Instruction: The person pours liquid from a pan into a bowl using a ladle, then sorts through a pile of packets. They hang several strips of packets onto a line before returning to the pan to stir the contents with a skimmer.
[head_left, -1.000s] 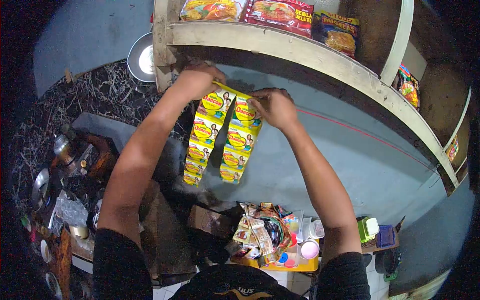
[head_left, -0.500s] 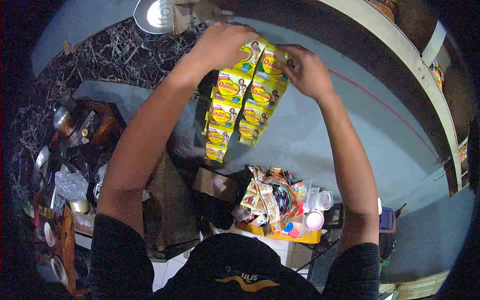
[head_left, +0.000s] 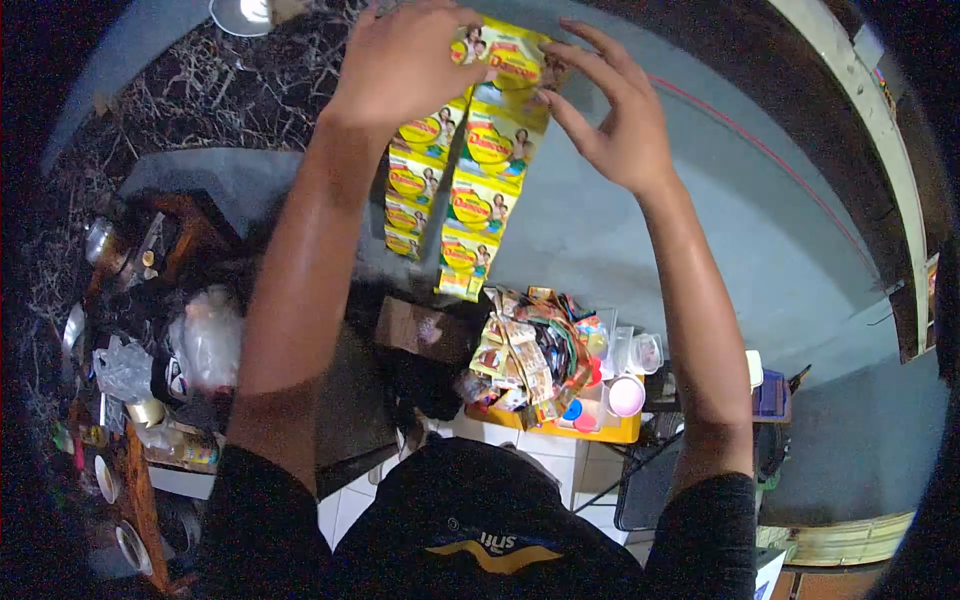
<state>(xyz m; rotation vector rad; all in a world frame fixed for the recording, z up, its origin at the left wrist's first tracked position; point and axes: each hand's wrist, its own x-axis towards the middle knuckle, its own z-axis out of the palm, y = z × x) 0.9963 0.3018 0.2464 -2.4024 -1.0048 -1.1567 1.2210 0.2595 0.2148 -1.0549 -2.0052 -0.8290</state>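
"One black shirt (head_left: 400,520), a gold mark (head_left: 500,560) across its chest, sits closest to the lens, with two bare forearms (head_left: 305,260) raised from its sleeves."

"What are the hands doing?"

"The left hand (head_left: 395,70) grasps two hanging runs of yellow sachets (head_left: 487,150) near their upper ends, its thumb laid across the front. The right hand (head_left: 628,115) is spread wide, thumb and forefinger well apart at the right-hand run's outer edge. Whether those fingertips touch the wrapper cannot be told."

"And the sachets, exactly where?"

"In the air below the hands, side by side: close together at the top, a narrow gap between them lower down. The right run reaches lower in view, its bottom end just above a heap of packets (head_left: 530,365)."

"What carries that heap?"

"A yellow table (head_left: 622,431), with the packets piled toward its left edge. A pink-lidded tub (head_left: 627,396) stands near the front right corner, a clear tub (head_left: 645,354) behind it along the right edge. A blue lid (head_left: 573,410) shows near the front edge. Just past the left edge sits a cardboard box (head_left: 415,328); farther left, a crumpled plastic bag (head_left: 122,370) lies among clutter."

"And at the back?"

"A grey-blue wall (head_left: 590,230), a red cord (head_left: 760,146) strung across it, and a pale-edged shelf (head_left: 893,150) curving down the right side."
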